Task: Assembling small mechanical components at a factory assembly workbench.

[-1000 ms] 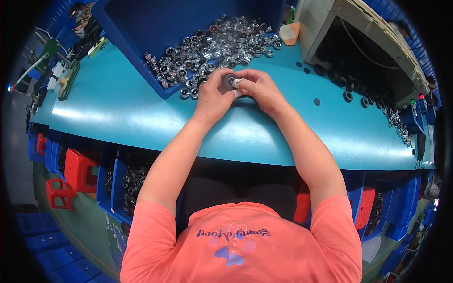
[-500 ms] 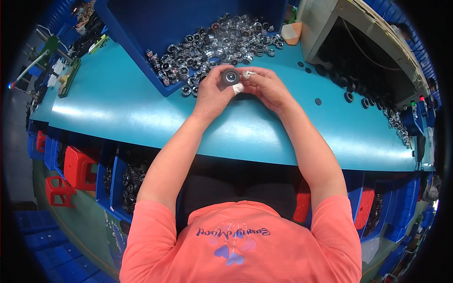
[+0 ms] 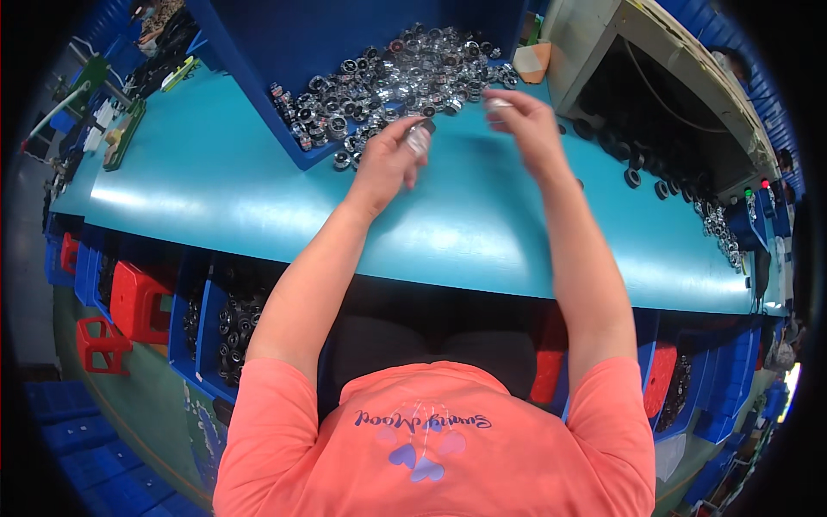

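The wheel (image 3: 429,126) is off the bench (image 3: 465,246), on the person's side of the blue bin (image 3: 245,73), close in front of its spill of shiny rims (image 3: 405,73). The left hand (image 3: 389,164) grasps it there, the wrapped thumb (image 3: 418,143) across the near face and the fingers round behind. The right hand (image 3: 530,129) is raised clear of the wheel, in front of the right end of the bin, fingertips drawn together; it is blurred, so I cannot tell whether a small part is pinched there or nothing is.

The wheel looks small enough to be light, an easy load for one hand. Its dark outer band should be rubbery: a little give, good grip, hard to harm. The rims by the bin look like bright, hard plastic, so they would likely be slicker and easier to scuff. Best hold is thumb and fingers on opposite sides of the dark band, leaving the centre free; squeezing across the shiny middle would risk a slip. The loose tyres (image 3: 633,177), to the right of the bin, look softer and could be taken by the edge.
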Available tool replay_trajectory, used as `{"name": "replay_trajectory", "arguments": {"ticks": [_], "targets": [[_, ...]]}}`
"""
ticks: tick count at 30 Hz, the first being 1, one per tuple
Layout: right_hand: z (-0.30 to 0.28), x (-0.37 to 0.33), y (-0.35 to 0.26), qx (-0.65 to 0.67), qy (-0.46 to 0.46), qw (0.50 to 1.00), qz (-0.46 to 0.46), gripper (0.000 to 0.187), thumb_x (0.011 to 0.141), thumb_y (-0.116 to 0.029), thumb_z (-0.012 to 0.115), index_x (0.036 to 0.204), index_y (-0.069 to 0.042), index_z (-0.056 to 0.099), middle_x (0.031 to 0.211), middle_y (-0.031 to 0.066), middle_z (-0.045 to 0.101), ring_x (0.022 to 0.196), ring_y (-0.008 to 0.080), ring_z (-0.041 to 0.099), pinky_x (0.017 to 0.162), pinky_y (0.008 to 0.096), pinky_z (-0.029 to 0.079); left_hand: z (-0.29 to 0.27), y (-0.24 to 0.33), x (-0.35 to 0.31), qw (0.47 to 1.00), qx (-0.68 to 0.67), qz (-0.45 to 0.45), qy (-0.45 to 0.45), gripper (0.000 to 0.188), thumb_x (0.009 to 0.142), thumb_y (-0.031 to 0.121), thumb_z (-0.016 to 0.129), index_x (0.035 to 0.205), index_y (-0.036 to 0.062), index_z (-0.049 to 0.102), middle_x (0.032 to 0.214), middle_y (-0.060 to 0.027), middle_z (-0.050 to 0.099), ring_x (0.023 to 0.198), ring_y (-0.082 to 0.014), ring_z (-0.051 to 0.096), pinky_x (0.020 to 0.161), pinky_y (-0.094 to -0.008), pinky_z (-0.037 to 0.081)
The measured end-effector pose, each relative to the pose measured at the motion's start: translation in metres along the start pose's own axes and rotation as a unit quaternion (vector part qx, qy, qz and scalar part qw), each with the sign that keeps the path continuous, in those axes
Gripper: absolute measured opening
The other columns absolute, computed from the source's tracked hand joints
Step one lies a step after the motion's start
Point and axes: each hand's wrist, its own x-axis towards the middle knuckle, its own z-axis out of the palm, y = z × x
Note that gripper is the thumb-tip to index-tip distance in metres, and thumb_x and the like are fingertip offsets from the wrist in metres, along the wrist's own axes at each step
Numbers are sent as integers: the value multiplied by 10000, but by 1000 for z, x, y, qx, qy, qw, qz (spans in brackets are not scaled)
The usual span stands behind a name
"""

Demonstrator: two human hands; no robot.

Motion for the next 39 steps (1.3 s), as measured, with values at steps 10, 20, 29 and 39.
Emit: {"name": "replay_trajectory", "arguments": {"ticks": [10, 20, 29, 39], "targets": [[-132, 0, 68, -633, 128, 763, -20, 368, 875, -328, 713, 1232, -240, 721, 1374, 47, 577, 1261, 327, 512, 1010, 482, 475, -8, 5, -2, 966, -219, -111, -82, 758, 1056, 648, 263, 1206, -7, 615, 760, -47, 585, 608, -106, 479, 534, -269, 422], [-128, 3, 88, -592, 181, 777, -112, 274, 868, -278, 733, 1133, -214, 760, 1223, 86, 631, 1156, 345, 534, 1011, 435, 467, -6, 9, -7, 968, -210, -122, -69, 712, 1090, 560, 239, 1303, -31, 575, 763, -38, 567, 615, -96, 467, 533, -270, 417], [-77, -15, 36, -458, 113, 868, -158, 368, 857, -256, 758, 1213, -174, 714, 1195, 94, 648, 1098, 293, 584, 963, 412, 478, -4, 7, -3, 960, -242, -112, -83, 558, 1094, 471, 351, 1344, 16, 554, 804, -52, 602, 671, -124, 516, 576, -294, 443], [55, -43, -10, -28, -109, 994, -12, 431, 865, -119, 778, 1278, -51, 676, 1020, 72, 742, 859, 116, 665, 802, 299, 548, -1, 2, -4, 971, -200, -114, -65, 519, 1085, 487, 366, 1241, 50, 600, 814, -36, 593, 670, -121, 525, 570, -303, 447]]}}
